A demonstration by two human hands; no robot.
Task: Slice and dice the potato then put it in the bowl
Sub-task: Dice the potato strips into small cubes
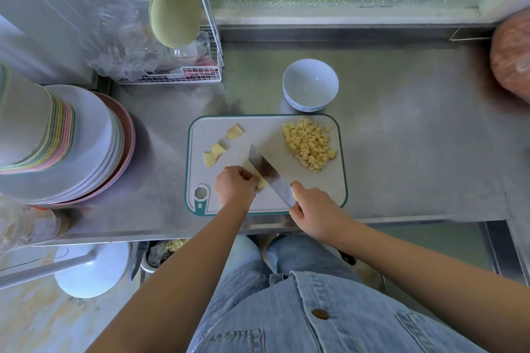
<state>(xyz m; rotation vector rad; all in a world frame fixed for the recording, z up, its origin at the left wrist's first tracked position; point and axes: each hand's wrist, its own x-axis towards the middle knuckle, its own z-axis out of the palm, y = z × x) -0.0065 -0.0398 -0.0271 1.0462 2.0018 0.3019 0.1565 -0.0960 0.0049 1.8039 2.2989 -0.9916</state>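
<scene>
The left hand (235,185) pins a potato piece (261,182) on the cutting board (266,135) so the right hand (311,208), gripping the knife (269,173), can dice it; the bowl (310,84) waits empty just beyond.

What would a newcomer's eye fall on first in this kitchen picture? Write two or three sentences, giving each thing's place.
The knife slants across the near middle of the board, its blade on a potato piece. A heap of dice lies on the board's far right, and an empty bowl stands just beyond it on the counter. A tall stack of plates fills the left.
</scene>
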